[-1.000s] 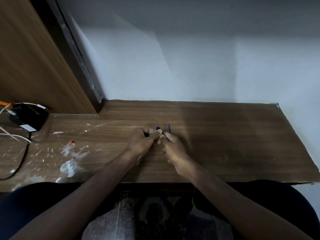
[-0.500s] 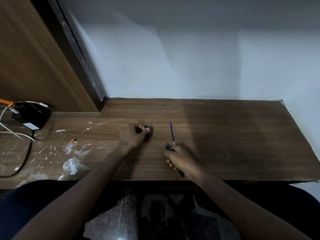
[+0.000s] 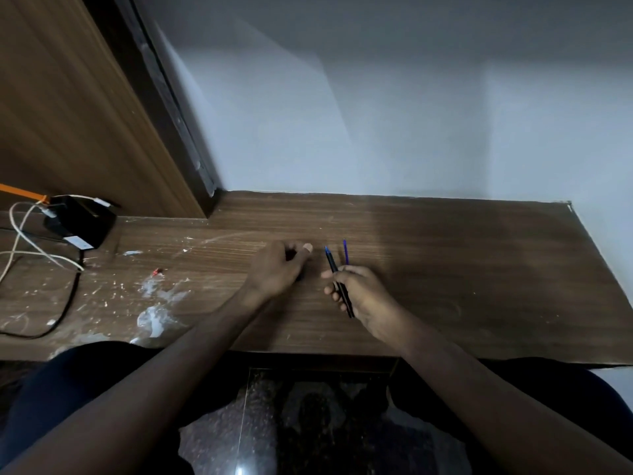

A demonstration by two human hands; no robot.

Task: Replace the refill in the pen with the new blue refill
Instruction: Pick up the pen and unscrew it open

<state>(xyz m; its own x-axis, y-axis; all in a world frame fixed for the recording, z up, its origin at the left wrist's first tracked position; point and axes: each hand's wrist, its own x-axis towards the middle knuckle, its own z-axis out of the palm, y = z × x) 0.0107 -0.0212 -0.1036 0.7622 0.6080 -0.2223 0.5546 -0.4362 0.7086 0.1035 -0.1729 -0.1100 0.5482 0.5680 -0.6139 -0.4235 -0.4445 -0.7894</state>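
While the right hand (image 3: pixel 363 296) hovers just above the wooden surface (image 3: pixel 462 275), its fingers are curled around a dark pen barrel (image 3: pixel 337 281), which slants from the palm up and to the left and ends in a blue tip pointing toward the wall. A thin blue refill (image 3: pixel 345 252) stands just to the right of that barrel, rising from behind the same hand's fingers; whether it is pinched in the hand or lying on the wood beyond it cannot be told from this view. The two blue ends are near each other but apart.

The left hand (image 3: pixel 279 269) rests on the surface just to the left, its fingers folded in over a small dark piece that shows only as a dark patch inside the fist and at the heel of the hand; what the piece is cannot be made out. The thumb tip points right, toward the pen, with a gap of bare wood between the two hands.

Well off to the left, a black adapter box (image 3: pixel 82 222) sits against the wooden panel with white cables (image 3: pixel 24 241) and a black cord (image 3: pixel 66 303) trailing from it. White smears and flecks (image 3: pixel 154 303) mark the wood between that box and the left forearm, and a tiny red bit (image 3: pixel 157 271) lies among them.
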